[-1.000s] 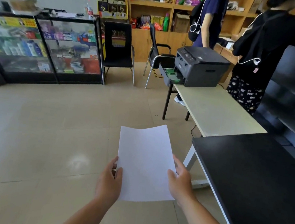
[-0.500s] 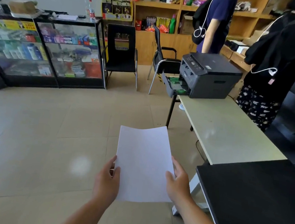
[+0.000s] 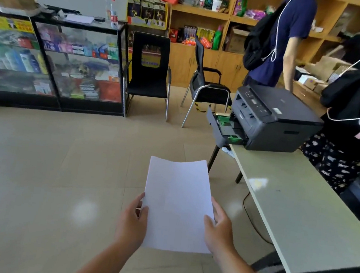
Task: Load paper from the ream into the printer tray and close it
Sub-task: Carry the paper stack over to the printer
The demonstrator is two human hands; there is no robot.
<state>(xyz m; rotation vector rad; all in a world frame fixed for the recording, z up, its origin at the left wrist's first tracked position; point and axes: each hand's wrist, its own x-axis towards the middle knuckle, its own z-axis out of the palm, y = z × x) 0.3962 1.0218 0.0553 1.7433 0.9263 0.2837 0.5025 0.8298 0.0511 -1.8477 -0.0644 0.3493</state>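
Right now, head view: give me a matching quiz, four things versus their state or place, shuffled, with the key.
1. white paper sheets
2. dark grey printer's pull-out tray
3. black straight-backed chair
4. pale green tabletop

A. pulled open, no paper visible
B. bears the printer at its far end
C. held by both hands
D. stands beside the glass display case

Pairs: 1-C, 2-A, 3-D, 4-B
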